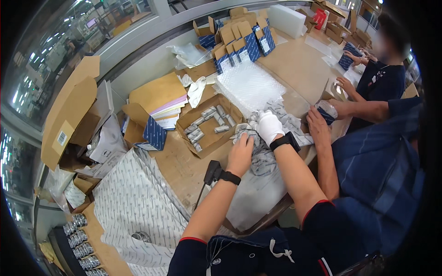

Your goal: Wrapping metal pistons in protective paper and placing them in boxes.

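Note:
A heap of crumpled grey-and-white printed wrapping paper (263, 162) lies before me. My left hand (240, 154), bare, has its fingers bent over the left edge of this paper. In a white glove, my right hand (269, 126) is closed on a bunch of the same paper, close by the left. Whether anything is inside the paper under my fingers cannot be seen. Just left of my hands is a shallow cardboard tray (205, 152) with several small paper-wrapped cylindrical pieces (220, 129). Bubble wrap (244, 85) spreads behind the gloved hand.
Blue-and-brown cartons (223, 57) stand open at the back. Another blue carton (154, 134) and an envelope (154, 92) are to the left. Printed paper sheets (133, 198) cover the near left, beside metal rings (83, 250). Co-workers' hands (318, 123) work close on my right.

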Action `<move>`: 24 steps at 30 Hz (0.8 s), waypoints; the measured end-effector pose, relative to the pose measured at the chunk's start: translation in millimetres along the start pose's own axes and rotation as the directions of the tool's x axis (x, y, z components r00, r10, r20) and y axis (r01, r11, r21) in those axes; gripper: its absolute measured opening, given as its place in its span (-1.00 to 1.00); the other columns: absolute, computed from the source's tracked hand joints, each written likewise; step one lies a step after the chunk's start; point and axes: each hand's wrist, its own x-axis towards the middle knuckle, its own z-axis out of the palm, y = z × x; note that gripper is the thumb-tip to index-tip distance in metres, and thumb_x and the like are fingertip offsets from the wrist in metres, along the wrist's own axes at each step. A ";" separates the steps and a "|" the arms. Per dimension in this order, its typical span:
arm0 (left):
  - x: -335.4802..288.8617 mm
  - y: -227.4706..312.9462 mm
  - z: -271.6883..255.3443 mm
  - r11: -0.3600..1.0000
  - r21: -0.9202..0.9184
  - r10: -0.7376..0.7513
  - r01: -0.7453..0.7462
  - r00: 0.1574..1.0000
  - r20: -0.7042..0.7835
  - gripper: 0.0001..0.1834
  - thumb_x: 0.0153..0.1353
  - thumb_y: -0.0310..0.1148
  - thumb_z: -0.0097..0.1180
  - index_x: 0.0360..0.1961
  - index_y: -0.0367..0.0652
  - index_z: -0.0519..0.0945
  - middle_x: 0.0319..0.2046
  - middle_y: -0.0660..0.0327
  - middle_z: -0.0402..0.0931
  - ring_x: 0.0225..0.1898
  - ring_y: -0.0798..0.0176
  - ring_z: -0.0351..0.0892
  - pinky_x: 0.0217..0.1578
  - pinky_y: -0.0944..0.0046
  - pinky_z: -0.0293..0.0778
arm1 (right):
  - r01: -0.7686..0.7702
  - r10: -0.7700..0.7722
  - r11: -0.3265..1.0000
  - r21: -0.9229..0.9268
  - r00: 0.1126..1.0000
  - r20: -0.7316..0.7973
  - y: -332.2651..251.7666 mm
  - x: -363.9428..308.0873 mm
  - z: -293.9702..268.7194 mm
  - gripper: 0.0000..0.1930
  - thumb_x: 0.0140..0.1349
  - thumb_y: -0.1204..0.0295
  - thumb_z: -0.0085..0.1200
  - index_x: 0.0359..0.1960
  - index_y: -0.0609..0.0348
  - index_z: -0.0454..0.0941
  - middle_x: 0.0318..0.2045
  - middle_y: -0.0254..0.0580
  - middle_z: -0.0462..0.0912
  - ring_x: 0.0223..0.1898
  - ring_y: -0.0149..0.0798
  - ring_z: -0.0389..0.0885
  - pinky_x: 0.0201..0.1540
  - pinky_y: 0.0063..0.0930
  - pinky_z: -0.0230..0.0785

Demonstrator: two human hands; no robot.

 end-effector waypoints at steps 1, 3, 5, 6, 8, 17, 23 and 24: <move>4.8 1.0 -1.2 0.998 0.059 -0.002 0.001 1.000 0.025 -0.53 0.02 -0.49 0.15 0.03 -0.16 0.42 0.08 0.01 0.30 -0.04 -0.10 0.41 -0.04 0.09 0.39 | -0.011 0.011 0.999 0.052 1.000 0.013 5.8 3.8 2.4 -0.60 0.10 0.08 0.12 -0.29 0.21 0.59 -0.23 0.13 0.58 -0.19 0.05 0.60 -0.09 -0.18 0.44; 12.9 3.2 -7.3 0.997 0.036 0.071 -0.072 0.997 0.023 -0.53 0.00 -0.46 0.18 0.01 -0.15 0.43 0.06 0.02 0.31 -0.08 -0.07 0.42 -0.07 0.09 0.40 | 0.072 -0.071 0.934 0.350 0.997 -0.016 44.5 15.9 16.2 -0.59 0.07 0.12 0.20 -0.28 0.27 0.57 -0.29 0.09 0.61 -0.23 -0.06 0.62 -0.15 -0.26 0.44; 10.6 -6.1 -15.4 0.992 0.054 0.117 -0.117 0.993 0.009 -0.59 -0.03 -0.38 0.24 -0.09 -0.13 0.48 -0.02 0.06 0.35 -0.12 -0.02 0.43 -0.12 0.10 0.41 | -0.107 0.207 0.750 0.653 0.975 -0.078 37.2 4.6 -5.2 -0.61 0.02 0.24 0.31 -0.32 0.36 0.54 -0.36 0.01 0.64 -0.31 -0.23 0.61 -0.27 -0.40 0.42; 10.7 -6.8 -19.0 0.992 0.050 0.117 -0.117 0.993 0.012 -0.59 -0.03 -0.38 0.24 -0.09 -0.13 0.48 -0.02 0.06 0.35 -0.12 -0.02 0.43 -0.12 0.10 0.41 | -0.063 0.200 0.701 0.710 0.973 -0.112 39.7 -3.5 -19.2 -0.61 0.05 0.23 0.29 -0.31 0.38 0.54 -0.36 0.01 0.64 -0.33 -0.22 0.60 -0.26 -0.40 0.41; 8.3 -10.0 -21.4 0.994 0.053 0.093 -0.094 0.996 0.014 -0.70 0.00 -0.33 0.25 -0.25 -0.15 0.48 -0.11 0.08 0.35 -0.18 -0.02 0.46 -0.20 0.09 0.44 | -0.018 0.122 0.726 0.687 0.987 -0.102 18.0 -29.7 -58.6 -0.57 0.08 0.15 0.23 -0.25 0.32 0.55 -0.36 0.05 0.62 -0.30 -0.11 0.60 -0.23 -0.30 0.42; -2.2 -1.2 -2.9 0.970 -0.099 -0.216 0.224 0.973 0.079 -0.75 0.07 -0.28 0.23 -0.37 -0.19 0.45 -0.21 0.05 0.30 -0.25 -0.09 0.48 -0.31 0.03 0.45 | 0.102 -0.096 0.994 0.049 0.990 -0.107 43.7 -50.8 -19.5 -0.65 0.06 0.08 0.20 -0.25 0.05 0.64 -0.32 0.02 0.54 -0.31 0.00 0.57 -0.22 -0.21 0.42; -16.3 -4.6 -5.4 0.950 -0.253 -0.201 0.182 0.978 -0.049 -0.56 0.08 -0.40 0.21 0.00 -0.17 0.39 -0.04 -0.03 0.24 -0.23 -0.13 0.47 -0.24 0.06 0.46 | 0.311 -0.110 0.825 0.472 0.907 -0.406 14.9 -80.6 -46.2 -0.77 0.12 0.35 0.17 -0.19 0.10 0.59 -0.38 -0.07 0.55 -0.35 -0.07 0.54 -0.25 -0.34 0.41; -21.1 -3.8 -5.8 0.951 -0.252 -0.199 0.181 0.979 -0.047 -0.56 0.08 -0.40 0.21 0.00 -0.17 0.39 -0.04 -0.03 0.24 -0.23 -0.13 0.47 -0.24 0.06 0.46 | 0.416 -0.212 0.746 0.520 0.889 -0.407 5.2 -90.9 -48.3 -0.77 0.14 0.39 0.12 -0.14 0.07 0.57 -0.40 -0.11 0.55 -0.35 -0.10 0.54 -0.24 -0.38 0.41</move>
